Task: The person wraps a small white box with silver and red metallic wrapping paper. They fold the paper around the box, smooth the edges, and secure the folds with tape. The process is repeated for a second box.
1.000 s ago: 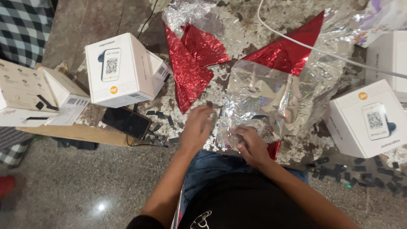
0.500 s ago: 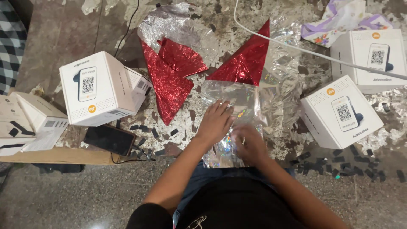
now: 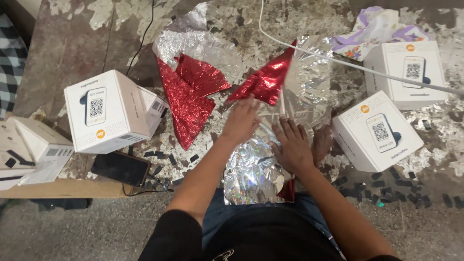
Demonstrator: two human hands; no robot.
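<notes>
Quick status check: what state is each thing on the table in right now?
Left hand: flat on silver foil.
Right hand: flat, fingers spread on it.
Silver foil: crinkled, pressed down.
Red foil: creased, loose.
Phone: screen dark.
White boxes: closed.

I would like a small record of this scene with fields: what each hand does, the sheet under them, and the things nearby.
left hand: flat, fingers spread, pressing on the silver foil sheet
right hand: flat on the same sheet, palm down
red foil pieces: left of the hands; another just above them
white boxes: one at left, two at right
phone: dark, below the left box
white cable: across the top
</notes>
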